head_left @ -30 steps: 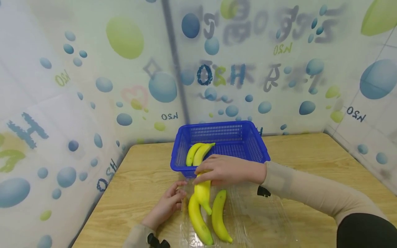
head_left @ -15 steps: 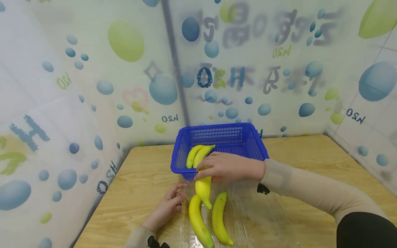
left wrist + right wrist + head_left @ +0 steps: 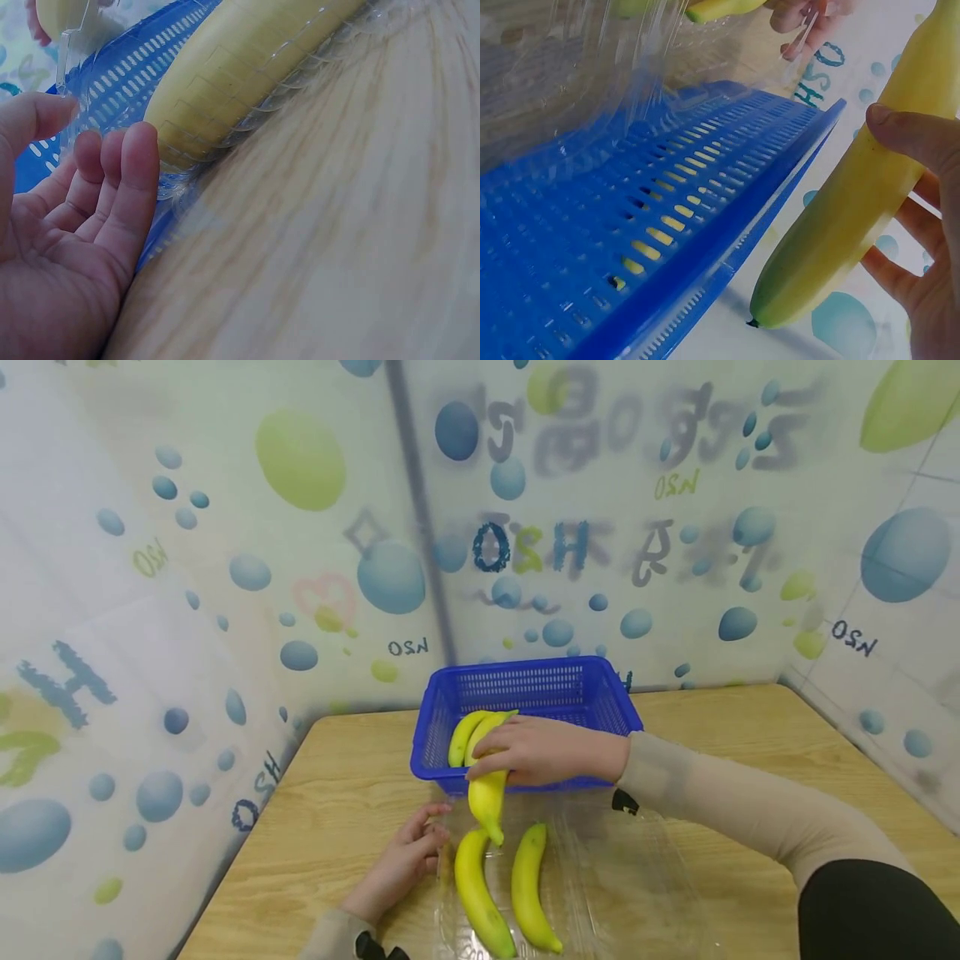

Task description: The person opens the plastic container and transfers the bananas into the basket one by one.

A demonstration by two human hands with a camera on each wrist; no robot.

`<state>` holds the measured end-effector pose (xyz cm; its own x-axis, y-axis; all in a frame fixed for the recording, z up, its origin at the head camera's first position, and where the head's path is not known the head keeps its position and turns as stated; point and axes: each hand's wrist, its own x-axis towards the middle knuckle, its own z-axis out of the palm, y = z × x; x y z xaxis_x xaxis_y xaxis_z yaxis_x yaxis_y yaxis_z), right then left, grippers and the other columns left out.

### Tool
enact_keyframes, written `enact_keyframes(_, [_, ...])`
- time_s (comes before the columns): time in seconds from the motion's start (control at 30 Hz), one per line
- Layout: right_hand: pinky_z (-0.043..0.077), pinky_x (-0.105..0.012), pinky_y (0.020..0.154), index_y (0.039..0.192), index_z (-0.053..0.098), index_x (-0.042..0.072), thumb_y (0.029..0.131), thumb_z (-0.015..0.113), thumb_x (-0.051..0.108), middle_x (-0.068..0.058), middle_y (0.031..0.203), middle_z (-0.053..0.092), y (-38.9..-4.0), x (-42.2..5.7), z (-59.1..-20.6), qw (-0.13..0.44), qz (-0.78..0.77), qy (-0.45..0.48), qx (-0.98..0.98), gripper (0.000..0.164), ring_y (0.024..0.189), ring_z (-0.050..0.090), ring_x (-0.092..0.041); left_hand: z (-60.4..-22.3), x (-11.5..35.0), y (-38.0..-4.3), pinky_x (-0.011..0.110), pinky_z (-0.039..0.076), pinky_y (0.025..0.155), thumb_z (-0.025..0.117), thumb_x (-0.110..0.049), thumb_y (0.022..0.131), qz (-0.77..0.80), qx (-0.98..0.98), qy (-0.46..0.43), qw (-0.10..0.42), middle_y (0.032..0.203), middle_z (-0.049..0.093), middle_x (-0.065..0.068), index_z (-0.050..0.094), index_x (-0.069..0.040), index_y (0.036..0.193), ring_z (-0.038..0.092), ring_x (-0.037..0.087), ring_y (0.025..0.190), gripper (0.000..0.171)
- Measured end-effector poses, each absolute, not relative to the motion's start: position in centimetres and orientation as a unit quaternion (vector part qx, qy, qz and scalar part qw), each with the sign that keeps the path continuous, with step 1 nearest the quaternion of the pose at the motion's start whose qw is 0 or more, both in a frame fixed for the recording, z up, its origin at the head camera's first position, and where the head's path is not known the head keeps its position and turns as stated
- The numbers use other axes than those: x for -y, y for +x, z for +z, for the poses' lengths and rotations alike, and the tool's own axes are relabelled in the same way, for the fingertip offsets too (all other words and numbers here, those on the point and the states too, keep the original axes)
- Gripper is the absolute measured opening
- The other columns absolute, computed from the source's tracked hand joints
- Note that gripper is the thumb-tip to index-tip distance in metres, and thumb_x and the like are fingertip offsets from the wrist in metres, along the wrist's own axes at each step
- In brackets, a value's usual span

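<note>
A banana is gripped by my right hand, with the thumb on one side and fingers on the other in the right wrist view. It hangs over the near rim of a blue plastic basket, stem end toward me. Two bananas lie inside the basket's left part; my right hand partly hides one. Two more bananas, one on the left and one on the right, lie in a clear plastic clamshell box. My left hand rests at the box's left edge, fingers loosely bent.
The wooden table carries the basket at the back and the opened box in front, its transparent lid spread to the right. A patterned curtain stands close behind and on both sides of the table.
My right hand has moved the banana away from me, up toward the basket, so its stem end has left the left banana in the box. The left hand stays in place.
</note>
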<state>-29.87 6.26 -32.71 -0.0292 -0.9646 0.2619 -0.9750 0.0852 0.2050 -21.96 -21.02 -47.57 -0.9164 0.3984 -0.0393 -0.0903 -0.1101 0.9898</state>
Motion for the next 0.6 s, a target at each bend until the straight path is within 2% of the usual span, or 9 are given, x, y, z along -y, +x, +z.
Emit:
enact_keyframes(0.17, [0.048, -0.038, 0.093, 0.127, 0.061, 0.023, 0.086, 0.074, 0.017, -0.003, 0.119, 0.063, -30.4, -6.6, -32.5, 0.158, 0.0, 0.671, 0.725, 0.043, 0.11, 0.058, -0.018, -47.7, 21.1, -21.9, 0.021, 0.047, 0.062, 0.052, -0.01, 0.097, 0.736, -0.645, 0.123, 0.167, 0.093, 0.05, 0.001, 0.034, 0.0, 0.136, 0.05, 0.007, 0.073, 0.044])
enact_keyframes(0.37, [0.048, -0.036, 0.086, 0.127, 0.061, 0.023, 0.086, 0.075, 0.021, -0.002, 0.118, 0.063, -31.0, -7.1, -32.1, 0.161, -0.011, 0.666, 0.728, 0.043, 0.107, 0.059, -0.018, -47.4, 21.1, -21.9, 0.023, 0.049, 0.063, 0.053, -0.01, 0.097, 0.737, -0.643, 0.123, 0.167, 0.093, 0.05, 0.002, 0.035, 0.0, 0.135, 0.051, 0.008, 0.075, 0.044])
enact_keyframes(0.6, [0.048, -0.036, 0.085, 0.126, 0.063, 0.022, 0.087, 0.074, 0.021, -0.001, 0.117, 0.063, -31.9, -7.4, -32.0, 0.151, -0.009, 0.666, 0.731, 0.041, 0.106, 0.059, -0.018, -47.4, 21.1, -21.8, 0.022, 0.047, 0.062, 0.051, -0.008, 0.097, 0.735, -0.645, 0.131, 0.163, 0.093, 0.05, 0.002, 0.028, 0.006, 0.138, 0.05, 0.007, 0.073, 0.049])
